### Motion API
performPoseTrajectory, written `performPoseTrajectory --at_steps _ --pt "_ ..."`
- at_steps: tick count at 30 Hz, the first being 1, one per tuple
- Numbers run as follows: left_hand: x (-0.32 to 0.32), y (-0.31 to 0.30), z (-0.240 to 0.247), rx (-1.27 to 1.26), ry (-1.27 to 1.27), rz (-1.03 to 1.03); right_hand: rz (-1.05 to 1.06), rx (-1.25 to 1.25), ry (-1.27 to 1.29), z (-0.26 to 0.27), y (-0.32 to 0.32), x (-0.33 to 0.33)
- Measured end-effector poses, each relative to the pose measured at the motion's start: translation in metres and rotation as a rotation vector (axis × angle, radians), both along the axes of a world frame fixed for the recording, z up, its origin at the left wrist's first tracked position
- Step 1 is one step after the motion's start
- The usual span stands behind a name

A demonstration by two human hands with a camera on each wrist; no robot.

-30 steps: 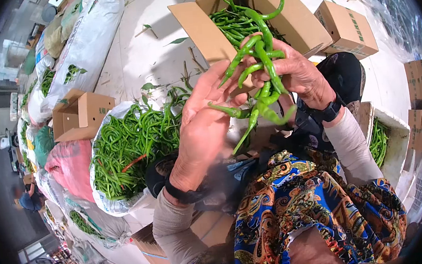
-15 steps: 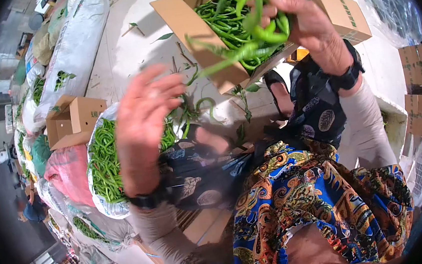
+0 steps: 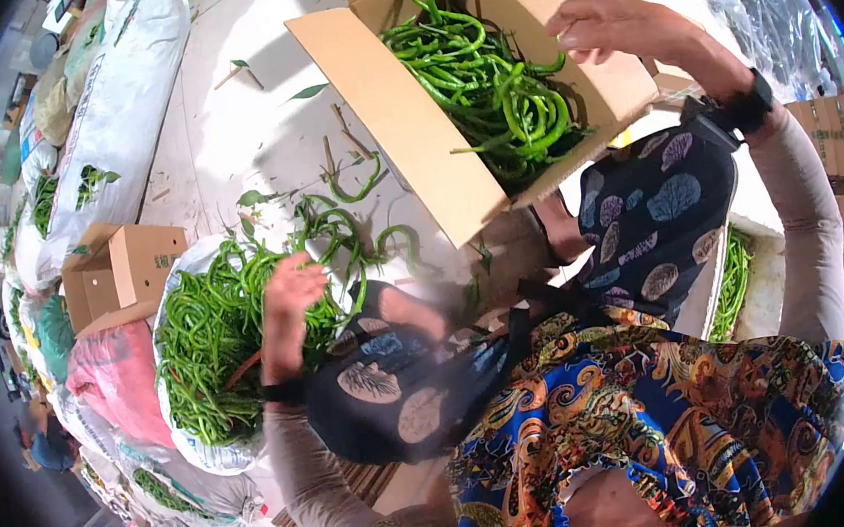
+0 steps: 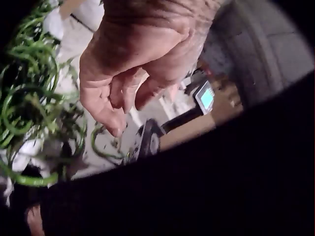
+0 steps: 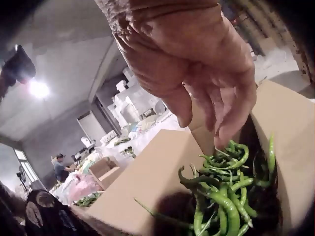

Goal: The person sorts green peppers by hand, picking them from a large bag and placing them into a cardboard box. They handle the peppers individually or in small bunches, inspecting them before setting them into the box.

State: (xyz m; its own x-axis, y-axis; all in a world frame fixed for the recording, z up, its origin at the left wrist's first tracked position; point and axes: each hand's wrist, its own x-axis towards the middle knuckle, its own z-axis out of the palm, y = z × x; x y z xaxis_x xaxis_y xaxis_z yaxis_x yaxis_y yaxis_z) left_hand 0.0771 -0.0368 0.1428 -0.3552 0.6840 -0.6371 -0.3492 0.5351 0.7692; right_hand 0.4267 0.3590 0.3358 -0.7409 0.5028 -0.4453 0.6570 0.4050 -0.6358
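Observation:
My right hand (image 3: 622, 27) is over the right wall of an open cardboard box (image 3: 384, 116), its fingers loosely bent and holding nothing. Long green chili peppers (image 3: 519, 104) fill much of the box, and one pepper's tip lies just below these fingertips. In the right wrist view the hand (image 5: 197, 73) hangs above the peppers (image 5: 226, 201). My left hand (image 3: 291, 310), its fingers loosely curled round nothing, hovers at the right side of a heap of green peppers (image 3: 207, 332) in a white sack (image 3: 193, 454). The left wrist view shows this hand (image 4: 138, 64) beside the heap.
Loose peppers (image 3: 338, 226), stems and leaves lie on the floor between sack and box. A small cardboard box (image 3: 146, 263), a pink sack (image 3: 121, 380) and a long white sack (image 3: 122, 109) stand left. A white crate (image 3: 765, 284) with peppers is at the right.
The bunch of peppers that both hands held has gone into the box, let go by the right hand. The left hand has moved down and left to the heap.

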Motion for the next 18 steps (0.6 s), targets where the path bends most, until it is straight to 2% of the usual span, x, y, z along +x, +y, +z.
performPoseTrajectory --at_steps 1,3,5,6,7,8,9,10,11,12,13,15,16,17,18 --pt "0.022 -0.002 -0.012 0.068 0.075 -0.125 0.117 0.033 -0.039 -0.007 0.01 -0.014" --pt "0.036 -0.012 -0.077 0.092 -0.033 -0.133 0.153 0.061 -0.036 -0.024 0.023 -0.047" --pt "0.048 -0.013 -0.128 -0.002 0.106 -0.285 0.139 0.288 -0.267 -0.036 0.028 -0.081" --pt "0.057 -0.005 -0.133 -0.012 0.208 -0.343 0.145 0.293 -0.274 -0.059 0.044 -0.089" --pt "0.067 -0.005 -0.134 -0.074 0.179 -0.34 0.194 0.399 -0.21 -0.087 0.063 -0.097" --pt "0.077 -0.001 -0.14 -0.044 0.321 -0.35 0.245 0.498 -0.145 -0.106 0.081 -0.105" --pt "0.086 0.0 -0.147 -0.019 0.459 -0.362 0.253 0.488 -0.156 -0.115 0.089 -0.117" --pt "0.093 0.001 -0.156 -0.028 0.441 -0.36 0.206 0.547 -0.19 -0.125 0.092 -0.13" --pt "0.098 0.005 -0.167 -0.105 0.581 -0.47 0.159 0.603 -0.226 -0.134 0.096 -0.14" --pt "0.104 0.006 -0.179 -0.184 0.716 -0.586 0.226 0.579 -0.132 -0.157 0.115 -0.143" --pt "0.109 0.004 -0.192 -0.235 0.761 -0.61 0.228 0.517 -0.206 -0.175 0.124 -0.151" --pt "0.118 0.011 -0.186 -0.259 0.787 -0.6 0.284 0.637 0.099 -0.209 0.129 -0.153" --pt "0.125 0.014 -0.192 -0.31 0.882 -0.616 0.327 0.728 -0.032 -0.21 0.126 -0.163" --pt "0.131 0.013 -0.195 -0.321 0.943 -0.597 0.328 0.723 -0.057 -0.207 0.122 -0.16" --pt "0.135 0.013 -0.198 -0.282 0.968 -0.581 0.354 0.819 0.178 -0.183 0.106 -0.157"
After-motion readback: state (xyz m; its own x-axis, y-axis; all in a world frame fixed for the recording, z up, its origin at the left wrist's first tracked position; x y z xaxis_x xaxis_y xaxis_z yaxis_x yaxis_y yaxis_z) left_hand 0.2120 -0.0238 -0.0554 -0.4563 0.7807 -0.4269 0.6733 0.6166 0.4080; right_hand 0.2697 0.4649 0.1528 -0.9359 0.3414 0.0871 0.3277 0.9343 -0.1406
